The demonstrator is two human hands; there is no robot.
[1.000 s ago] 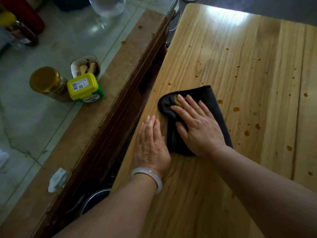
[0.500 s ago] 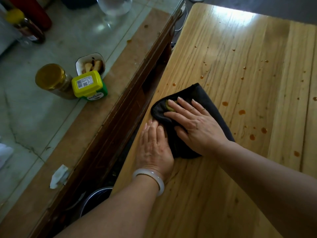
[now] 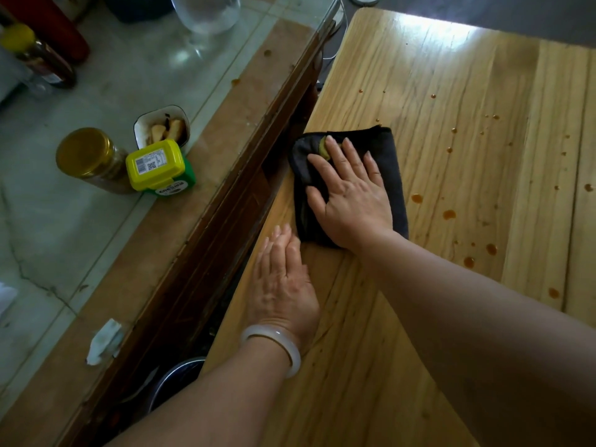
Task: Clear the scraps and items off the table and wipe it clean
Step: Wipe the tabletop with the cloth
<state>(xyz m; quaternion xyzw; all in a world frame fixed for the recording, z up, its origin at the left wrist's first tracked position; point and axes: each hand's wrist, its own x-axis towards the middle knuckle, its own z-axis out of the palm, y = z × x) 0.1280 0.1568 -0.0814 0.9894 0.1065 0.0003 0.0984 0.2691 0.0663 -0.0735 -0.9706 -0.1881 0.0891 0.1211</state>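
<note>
The step in hand looks like the wiping itself, with one last scrap being gathered at the table's (image 3: 451, 75) left edge. The right hand (image 3: 351, 195) lies flat on a dark folded cloth (image 3: 395, 175), fingers straight and spread, pressing down and not gripping. The cloth sits on the table close to that edge, its far left corner nearly over it. At that corner a small yellowish scrap (image 3: 322, 148) shows beside a fingertip; whether it lies on the cloth or in a fold, I cannot tell. The left hand (image 3: 283, 285) rests palm down on bare wood just nearer than the cloth, fingers straight and together, holding nothing, fingertips just beside the cloth's near corner; a pale bangle (image 3: 274, 345) circles the wrist. To the right of the cloth, brown drops (image 3: 449, 214) are scattered over the boards, some near it and others well apart toward the far side, so most of the wiping seems undone. The next move probably calls for getting the scrap off the edge, perhaps into the left hand or the metal bowl (image 3: 174, 379) partly seen below in the gap, without smearing it. After that, flat, even strokes rightward through the drops. On the sideboard (image 3: 225, 140) beside the table stand a jar (image 3: 87, 156), a yellow-lidded tub (image 3: 154, 164) and a small dish (image 3: 164, 124).
</note>
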